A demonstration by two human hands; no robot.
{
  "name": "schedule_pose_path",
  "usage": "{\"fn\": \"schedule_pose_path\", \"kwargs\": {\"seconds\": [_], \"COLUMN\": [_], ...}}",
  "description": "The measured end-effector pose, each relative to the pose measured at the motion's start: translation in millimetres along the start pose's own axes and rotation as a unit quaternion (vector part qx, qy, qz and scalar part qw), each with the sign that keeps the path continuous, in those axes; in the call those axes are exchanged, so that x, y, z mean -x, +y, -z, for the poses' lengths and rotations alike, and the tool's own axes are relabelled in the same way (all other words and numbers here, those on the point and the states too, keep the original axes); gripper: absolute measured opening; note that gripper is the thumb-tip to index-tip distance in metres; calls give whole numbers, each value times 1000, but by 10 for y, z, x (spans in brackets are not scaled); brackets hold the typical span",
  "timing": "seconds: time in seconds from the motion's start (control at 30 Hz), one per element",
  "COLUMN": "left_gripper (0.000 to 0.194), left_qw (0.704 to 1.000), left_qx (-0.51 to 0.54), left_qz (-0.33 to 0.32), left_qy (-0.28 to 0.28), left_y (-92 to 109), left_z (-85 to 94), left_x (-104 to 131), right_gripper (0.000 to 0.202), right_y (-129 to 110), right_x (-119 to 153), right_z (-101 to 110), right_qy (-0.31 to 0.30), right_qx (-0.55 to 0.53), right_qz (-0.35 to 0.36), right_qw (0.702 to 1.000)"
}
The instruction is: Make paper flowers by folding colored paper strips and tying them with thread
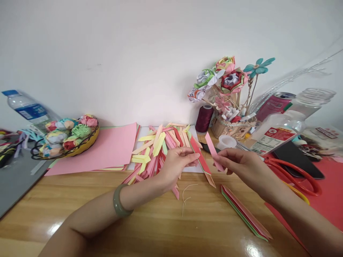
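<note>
My left hand (178, 162) pinches a small stack of folded paper strips, with a red strip (200, 157) on top and green and orange edges showing. Close by on the right, my right hand (235, 162) is closed on a pink folded strip (211, 148), held tilted. A heap of pink, yellow, red and orange strips (152, 153) lies behind my left hand on white paper. On the wooden table (134, 225), nearer me, rest a bundle of folded strips (245, 212) and a thin string (184, 200).
Pink paper sheets (107, 150) and a basket of paper flowers (72, 137) are on the left, near a water bottle (26, 109). Behind my hands stand dark thread (204, 119) and a flower container (233, 126). Red-handled scissors (297, 175) and a clear jar (278, 132) are at right.
</note>
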State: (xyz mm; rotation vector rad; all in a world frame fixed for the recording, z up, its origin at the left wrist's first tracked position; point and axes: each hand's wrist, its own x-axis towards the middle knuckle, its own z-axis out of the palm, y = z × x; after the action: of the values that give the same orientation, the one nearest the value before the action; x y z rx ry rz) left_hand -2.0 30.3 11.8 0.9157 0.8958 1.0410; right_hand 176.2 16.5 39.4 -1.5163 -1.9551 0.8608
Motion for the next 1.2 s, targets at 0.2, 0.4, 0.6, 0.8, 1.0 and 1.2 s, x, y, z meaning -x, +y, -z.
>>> {"fn": "schedule_pose_path", "kwargs": {"seconds": [0.2,0.4,0.6,0.8,1.0,1.2], "left_gripper": [21,22,23,26,27,14], "left_qw": [1000,999,999,998,998,1000], "left_qx": [-5,16,24,38,45,16], "left_qz": [4,26,17,21,34,21], "left_qy": [3,-13,-11,-35,-34,-16], "left_y": [-25,-16,-2,10,17,71], "left_z": [-23,-45,-61,-59,-58,-77], "left_x": [10,25,31,44,44,56], "right_gripper": [36,33,35,36,34,35], "right_y": [-83,-136,-102,-74,-91,-56], "right_x": [39,57,67,41,68,43], "right_z": [-79,-107,-136,-139,-178,-120], "right_qy": [-30,10,-19,-30,-50,-49], "right_qx": [-83,-97,-89,-81,-92,-45], "right_qz": [-13,-18,-24,-5,13,27], "right_qw": [996,995,996,996,994,997]}}
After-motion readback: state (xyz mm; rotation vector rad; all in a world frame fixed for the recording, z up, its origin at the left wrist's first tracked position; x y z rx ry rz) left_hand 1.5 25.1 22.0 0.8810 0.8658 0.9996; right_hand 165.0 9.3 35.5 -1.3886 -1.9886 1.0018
